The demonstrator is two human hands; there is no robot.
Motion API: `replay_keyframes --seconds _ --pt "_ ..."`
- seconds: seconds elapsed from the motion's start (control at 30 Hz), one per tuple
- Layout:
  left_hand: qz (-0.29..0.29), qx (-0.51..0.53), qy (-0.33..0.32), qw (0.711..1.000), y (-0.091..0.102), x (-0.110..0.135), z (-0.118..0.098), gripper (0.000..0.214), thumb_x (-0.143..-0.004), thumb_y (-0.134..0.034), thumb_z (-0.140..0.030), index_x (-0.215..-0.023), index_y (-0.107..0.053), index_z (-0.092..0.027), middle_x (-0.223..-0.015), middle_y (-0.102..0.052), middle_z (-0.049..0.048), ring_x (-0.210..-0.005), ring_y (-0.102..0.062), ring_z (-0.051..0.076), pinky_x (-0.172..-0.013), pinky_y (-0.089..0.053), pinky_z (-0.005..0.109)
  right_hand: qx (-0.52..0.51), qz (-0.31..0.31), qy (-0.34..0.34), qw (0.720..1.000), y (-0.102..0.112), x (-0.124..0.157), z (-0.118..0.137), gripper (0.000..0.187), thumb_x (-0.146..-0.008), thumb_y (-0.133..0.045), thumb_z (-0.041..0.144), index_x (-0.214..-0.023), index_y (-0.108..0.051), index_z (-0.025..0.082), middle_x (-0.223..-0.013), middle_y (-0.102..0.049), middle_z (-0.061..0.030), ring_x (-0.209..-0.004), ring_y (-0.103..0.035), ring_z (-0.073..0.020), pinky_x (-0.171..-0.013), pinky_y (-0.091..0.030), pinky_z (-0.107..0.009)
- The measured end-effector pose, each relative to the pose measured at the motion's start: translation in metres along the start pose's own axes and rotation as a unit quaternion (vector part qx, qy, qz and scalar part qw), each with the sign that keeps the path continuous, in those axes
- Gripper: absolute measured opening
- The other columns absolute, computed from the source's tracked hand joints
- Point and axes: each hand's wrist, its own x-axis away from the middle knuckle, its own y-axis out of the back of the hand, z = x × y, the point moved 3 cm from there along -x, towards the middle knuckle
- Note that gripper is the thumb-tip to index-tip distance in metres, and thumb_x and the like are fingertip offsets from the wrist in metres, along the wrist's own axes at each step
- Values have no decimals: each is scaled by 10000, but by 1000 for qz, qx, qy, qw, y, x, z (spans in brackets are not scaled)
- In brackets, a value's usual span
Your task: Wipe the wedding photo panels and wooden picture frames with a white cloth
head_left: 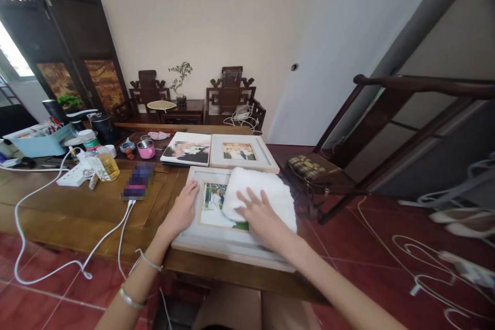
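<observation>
A framed photo (213,245) lies flat at the table's front edge, its light-coloured frame around a picture of a person in a white dress. Over the frame's left side rests my left hand (185,207), open, fingers laid along the border. A folded white cloth (276,193) covers the right part of the picture. My right hand (260,215) presses down on the cloth with its fingers spread, not wrapped round it. Behind lie a second framed photo (266,154) and a photo panel (170,152) on a stack.
On the wooden table (100,219) to the left are a phone (138,181) on white cables, a bottle (106,165), a power strip (73,174), a pink cup (146,150) and a blue bin (40,140). A chair (340,167) with a plaid bag (307,166) stands right.
</observation>
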Motion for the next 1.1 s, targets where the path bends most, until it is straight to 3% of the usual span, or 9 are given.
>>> replay_keyframes --seconds 0.13,0.27,0.37,0.53,0.63,0.7,0.8,0.97,1.1 --pt "1 -3 7 1000 -1 0 -1 571 -761 -304 30 -1300 -421 -119 -1415 -357 148 -1358 -241 205 -1103 -237 489 -92 84 55 991 18 51 37 569 -652 -422 -8 -1171 -584 162 -1420 -356 -146 -1322 -219 -370 -1028 -195 -598" --pt "7 -5 -1 1000 -1 0 0 594 -741 -314 42 -1299 -428 -127 -1414 -366 140 -1359 -239 207 -1101 -231 503 -157 63 94 981 17 64 50 609 -620 -400 -11 -1162 -583 195 -1443 -332 -89 -1351 -154 -321 -1062 -155 -568" --pt "16 -6 -12 1000 0 1 0 607 -728 -318 48 -1297 -435 -130 -1412 -372 135 -1360 -238 212 -1099 -231 511 -151 13 71 986 2 38 34 665 -592 -388 -39 -1193 -564 186 -1442 -330 -100 -1358 -143 -290 -1074 -153 -538" --pt "16 -5 -18 1000 2 1 1 591 -743 -319 42 -1287 -451 -147 -1407 -382 126 -1357 -250 210 -1099 -240 501 -56 -95 -4 994 -10 -28 -18 673 -608 -389 -57 -1242 -521 126 -1435 -322 -158 -1350 -169 -302 -1061 -156 -547" --pt "23 3 -4 1000 2 1 0 573 -762 -308 33 -1292 -446 -137 -1409 -378 130 -1361 -238 214 -1100 -234 504 -18 -100 -1 995 -9 -51 -32 661 -622 -377 -73 -1234 -532 123 -1430 -333 -156 -1338 -180 -341 -1029 -173 -594" --pt "23 8 3 1000 2 1 -1 568 -775 -300 27 -1304 -430 -135 -1418 -362 134 -1364 -229 213 -1101 -227 504 -11 -81 13 997 -10 -53 -27 653 -618 -381 -78 -1211 -554 134 -1429 -339 -147 -1334 -181 -356 -1016 -174 -613" --pt "22 5 3 1000 1 0 -2 572 -782 -292 25 -1322 -402 -129 -1430 -339 142 -1368 -217 211 -1102 -219 505 -32 -36 30 998 -9 -32 -5 657 -609 -401 -74 -1208 -559 146 -1432 -333 -148 -1330 -181 -377 -1010 -161 -636" --pt "16 -1 1 1000 0 0 0 605 -757 -308 40 -1333 -383 -128 -1433 -333 145 -1368 -216 211 -1102 -218 505 -129 60 93 985 10 36 40 597 -641 -409 -29 -1183 -573 162 -1438 -324 -136 -1339 -162 -365 -1027 -171 -624" --pt "16 -4 -6 1000 -1 0 0 598 -754 -318 37 -1320 -403 -137 -1425 -350 137 -1366 -225 210 -1101 -221 507 -181 76 128 972 19 62 58 582 -642 -389 -10 -1148 -589 195 -1453 -305 -82 -1354 -124 -325 -1054 -160 -595"
